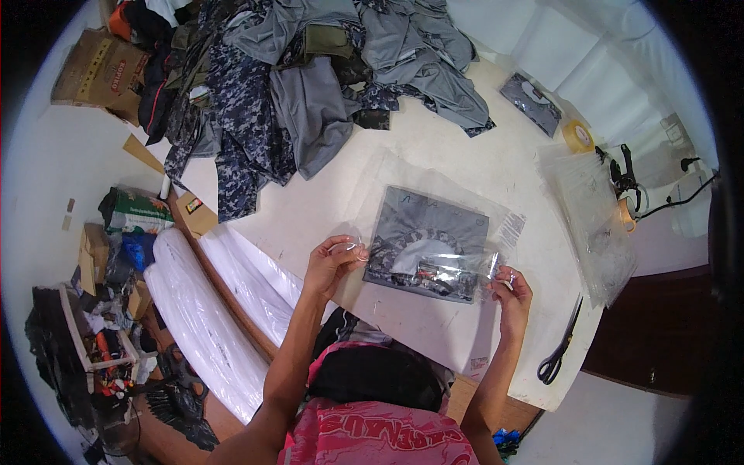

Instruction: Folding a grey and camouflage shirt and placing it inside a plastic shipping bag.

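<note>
1. The left hand (333,265) has thumb and fingers pinched together on the left side of the clear plastic (434,177), just beside the garment's left edge, as I see it on my feed.
2. The right hand (511,293) has its fingertips closed on the same plastic near the garment's lower right corner. I see the two hands apart, with the film spanning between them.
3. Between them lies the folded grey garment (453,221), flat on the table, a ring of dark pattern around its middle. The plastic overlaps it and spreads past its far edge; I can't tell whether the garment is fully inside.
4. Around that I have the white table (511,170). To the right, black scissors (559,349) lie near the edge, with a stack of clear bags (577,225) farther up.
5. Beyond those bags I make out a roll of tape (578,137) and, near it, another folded garment (531,101).
6. At the far side I see a heap of grey and camouflage clothing (314,108).
7. Off to the left, white plastic-wrapped rolls (201,318) lean beside the table.
</note>
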Demonstrator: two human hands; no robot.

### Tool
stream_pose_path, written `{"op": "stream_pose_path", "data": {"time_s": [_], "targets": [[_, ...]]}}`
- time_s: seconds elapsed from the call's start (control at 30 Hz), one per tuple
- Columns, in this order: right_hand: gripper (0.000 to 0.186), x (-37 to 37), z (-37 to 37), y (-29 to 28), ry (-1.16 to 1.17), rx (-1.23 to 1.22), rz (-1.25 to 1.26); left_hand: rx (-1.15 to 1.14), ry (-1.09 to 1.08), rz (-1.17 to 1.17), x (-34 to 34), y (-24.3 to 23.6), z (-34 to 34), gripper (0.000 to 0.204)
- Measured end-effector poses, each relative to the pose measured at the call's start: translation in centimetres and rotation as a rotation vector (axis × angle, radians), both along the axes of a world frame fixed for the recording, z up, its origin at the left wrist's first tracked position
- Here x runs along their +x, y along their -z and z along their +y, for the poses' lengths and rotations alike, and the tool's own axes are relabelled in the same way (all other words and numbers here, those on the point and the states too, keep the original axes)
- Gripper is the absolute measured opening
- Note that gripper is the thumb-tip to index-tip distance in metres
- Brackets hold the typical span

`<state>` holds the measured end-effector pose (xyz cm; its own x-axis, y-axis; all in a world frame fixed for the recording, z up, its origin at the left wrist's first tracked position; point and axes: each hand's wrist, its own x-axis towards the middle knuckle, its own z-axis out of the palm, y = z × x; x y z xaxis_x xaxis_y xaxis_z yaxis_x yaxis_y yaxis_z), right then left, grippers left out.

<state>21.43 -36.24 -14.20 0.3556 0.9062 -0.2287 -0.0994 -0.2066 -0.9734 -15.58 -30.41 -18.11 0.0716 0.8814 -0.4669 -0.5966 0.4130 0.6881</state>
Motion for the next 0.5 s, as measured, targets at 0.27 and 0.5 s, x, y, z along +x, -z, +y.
{"op": "stream_pose_path", "data": {"time_s": [0.27,0.5], "targets": [[0.038,0.4,1.7,-0.2,0.042,0.094,-0.019,0.098,0.127,0.080,-1.2,0.3,-0.3,0.047],[0.029,1.0,2.4,-0.5,0.049,0.097,-0.029,0.033,0.481,-0.042,-1.8,-1.3,-0.3,0.044]]}}
